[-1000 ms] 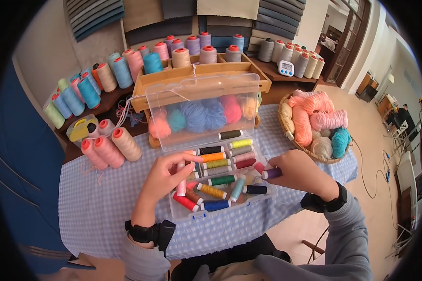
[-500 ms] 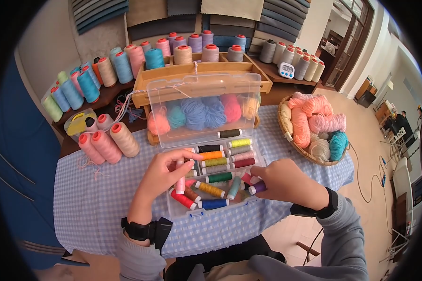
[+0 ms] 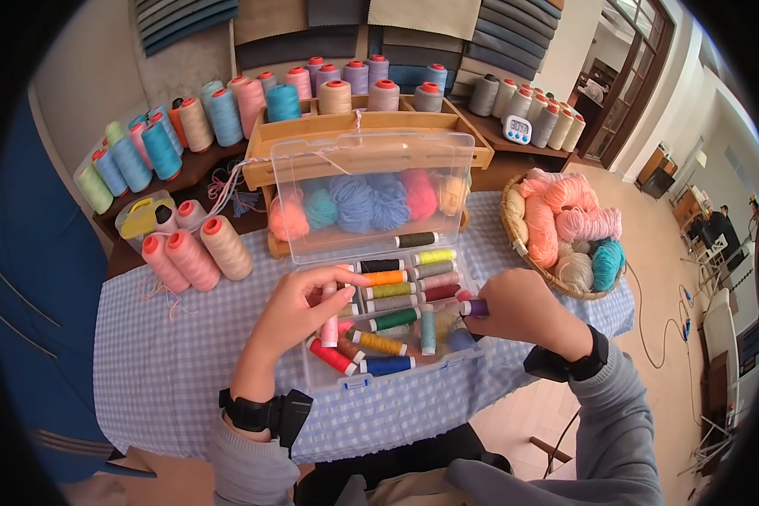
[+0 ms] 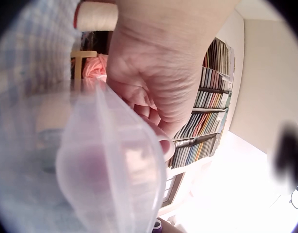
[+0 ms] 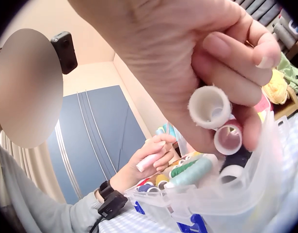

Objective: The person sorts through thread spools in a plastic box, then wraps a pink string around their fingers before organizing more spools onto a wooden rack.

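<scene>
My left hand [image 3: 293,314] holds a pale pink thread spool [image 3: 330,325] upright between thumb and fingers over the left side of a clear plastic box [image 3: 312,376]. My right hand [image 3: 527,314], above the box's right side, grips a purple spool [image 3: 474,308] and a red spool [image 5: 229,138]. Close under those fingers in the right wrist view is a dark spool [image 5: 237,162]. Loose in the front of the box lie red [image 3: 332,357], blue [image 3: 388,364], mustard [image 3: 379,342] and light teal [image 3: 428,329] spools. A green spool [image 3: 395,319] lies behind them, before sorted rows.
The box's clear lid [image 3: 371,152] stands raised, with yarn balls [image 3: 358,202] seen through it. A yarn basket [image 3: 514,236] stands right on the checked cloth [image 3: 169,371], large pink cones [image 3: 194,261] left. A wooden rack [image 3: 278,139] is behind.
My right hand dipped toward the box with the purple spool, then rose again. The light teal spool has turned from slanted to nearly straight. My left hand keeps its hold on the pink spool.
</scene>
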Motion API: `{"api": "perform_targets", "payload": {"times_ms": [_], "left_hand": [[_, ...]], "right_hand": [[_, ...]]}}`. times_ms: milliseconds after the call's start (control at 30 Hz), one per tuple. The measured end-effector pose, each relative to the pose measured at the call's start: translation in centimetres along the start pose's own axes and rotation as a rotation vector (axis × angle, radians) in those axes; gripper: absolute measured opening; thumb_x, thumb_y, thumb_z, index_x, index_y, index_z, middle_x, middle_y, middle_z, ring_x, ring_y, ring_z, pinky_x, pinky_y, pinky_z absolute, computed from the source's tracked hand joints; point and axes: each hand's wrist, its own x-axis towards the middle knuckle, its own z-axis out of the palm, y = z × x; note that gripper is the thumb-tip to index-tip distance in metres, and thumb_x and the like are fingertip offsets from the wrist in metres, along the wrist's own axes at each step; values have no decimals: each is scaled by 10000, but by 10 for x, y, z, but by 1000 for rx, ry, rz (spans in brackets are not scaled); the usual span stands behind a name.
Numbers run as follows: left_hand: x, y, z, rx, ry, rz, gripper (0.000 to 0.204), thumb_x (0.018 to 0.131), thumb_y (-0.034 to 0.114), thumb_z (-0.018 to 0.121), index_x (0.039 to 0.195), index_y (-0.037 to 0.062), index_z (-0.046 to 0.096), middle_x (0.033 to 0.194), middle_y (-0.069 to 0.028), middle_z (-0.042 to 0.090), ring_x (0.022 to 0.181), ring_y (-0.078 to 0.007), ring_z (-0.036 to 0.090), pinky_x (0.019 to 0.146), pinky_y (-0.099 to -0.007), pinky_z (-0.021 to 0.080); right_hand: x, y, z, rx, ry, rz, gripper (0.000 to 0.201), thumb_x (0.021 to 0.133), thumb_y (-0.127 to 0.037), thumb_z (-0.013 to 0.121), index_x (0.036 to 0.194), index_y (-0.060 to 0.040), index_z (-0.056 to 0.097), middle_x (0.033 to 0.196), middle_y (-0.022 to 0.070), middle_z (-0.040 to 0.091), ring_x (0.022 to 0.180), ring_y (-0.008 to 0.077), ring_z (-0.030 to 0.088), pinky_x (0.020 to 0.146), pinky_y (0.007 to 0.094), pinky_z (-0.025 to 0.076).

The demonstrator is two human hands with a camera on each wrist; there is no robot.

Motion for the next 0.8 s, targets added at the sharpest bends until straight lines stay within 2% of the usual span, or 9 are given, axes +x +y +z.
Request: {"api": "perform_targets", "payload": {"times_ms": [133,200,267,467,567,633,667,733,800], "left_hand": [[0,1,0,-19,-6,-17,198,845,50,525,1017,-4,605,582,69,475,523,6,414,536,-148,339],[0,2,1,-11,-7,-15,197,846,51,525,1017,-5,605,580,69,476,521,7,414,534,-148,337],[-1,6,3,-19,31,-56,192,823,60,553,991,36,642,549,74,367,537,-18,349,561,-175,347],[0,-1,2,-56,33,-27,189,826,67,551,989,38,642,549,75,381,532,-16,348,577,-176,356],[1,-6,2,-42,41,18,187,829,73,552,989,38,643,553,78,385,529,-11,340,548,-172,336],[0,-3,2,-44,33,-14,186,830,75,553,989,39,643,556,79,386,528,-8,337,530,-172,321],[0,-1,2,-42,25,-45,186,830,78,554,989,40,643,559,80,388,528,-5,334,512,-172,307],[0,-1,2,-44,27,-39,186,830,78,555,989,40,644,562,80,390,528,-3,333,500,-173,293],[0,-1,2,-43,30,-34,185,830,79,555,989,41,644,564,79,392,527,-1,332,487,-174,280]], "right_hand": [[-3,-2,-12,-103,7,40,329,666,-358,625,576,-42,621,531,143,554,516,312,570,487,381,453],[-4,-3,-16,26,26,44,310,665,-339,627,584,-40,624,538,146,558,521,313,572,498,387,456],[-4,-7,-13,64,34,2,305,669,-336,628,591,-42,627,543,144,561,526,311,575,504,388,458],[-1,-14,-4,59,-37,-33,343,698,-368,622,585,-45,624,557,136,569,545,310,582,515,389,459],[-1,-13,-7,53,4,20,331,708,-361,621,636,-39,629,564,140,572,552,319,581,519,394,456],[0,-12,-9,212,112,-4,307,719,-318,631,799,-23,613,580,143,577,558,337,576,527,411,452],[0,-12,-7,212,111,-2,307,719,-318,631,799,-23,613,580,143,577,558,337,576,527,411,452],[1,-13,-3,423,97,-108,343,726,-263,638,942,-20,530,606,149,582,572,352,573,535,423,448],[1,-15,0,405,79,-108,363,726,-255,640,956,-15,493,615,153,584,580,353,574,536,422,449]]}}
